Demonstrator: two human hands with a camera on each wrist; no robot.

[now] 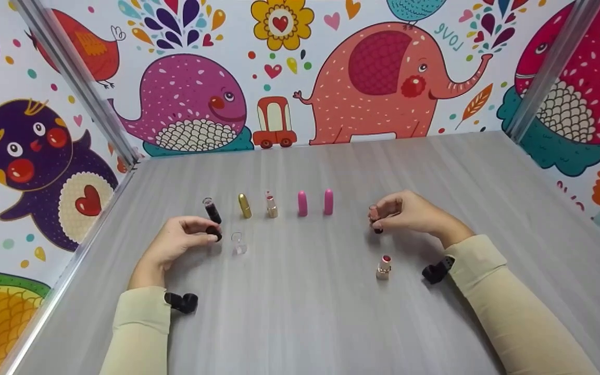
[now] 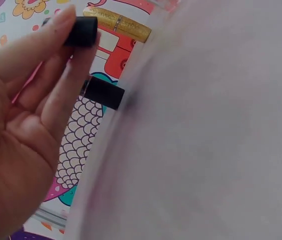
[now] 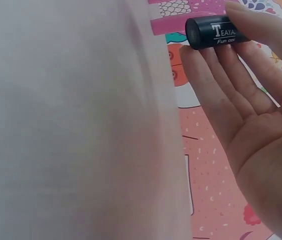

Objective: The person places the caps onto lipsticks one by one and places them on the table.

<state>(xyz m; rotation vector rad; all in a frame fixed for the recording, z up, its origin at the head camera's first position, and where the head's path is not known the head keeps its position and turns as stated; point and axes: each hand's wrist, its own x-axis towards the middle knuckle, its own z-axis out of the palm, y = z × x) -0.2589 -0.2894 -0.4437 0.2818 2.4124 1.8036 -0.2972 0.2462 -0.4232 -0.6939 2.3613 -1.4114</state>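
In the head view my left hand (image 1: 177, 240) pinches a short black lipstick tube (image 2: 87, 31) between thumb and fingertips, low over the table's left side. Just behind it stands another black lipstick tube (image 1: 213, 212) with a see-through top. A small clear cap (image 1: 239, 247) is on the table, right of those fingers. Over at the right, my right hand (image 1: 409, 214) holds a black lipstick tube (image 3: 213, 32) with white lettering, thumb against fingertips. Its upper part is partly hidden by the fingers. Nearer me stands an uncapped red lipstick (image 1: 383, 268).
Between the hands a row stands farther back: a gold lipstick tube (image 1: 245, 206), an uncapped lipstick with a pale gold base (image 1: 272, 207), and two pink tubes, the left pink tube (image 1: 302, 203) and the right pink tube (image 1: 328, 202). Printed panels (image 1: 289, 78) wall the grey table (image 1: 279, 312).
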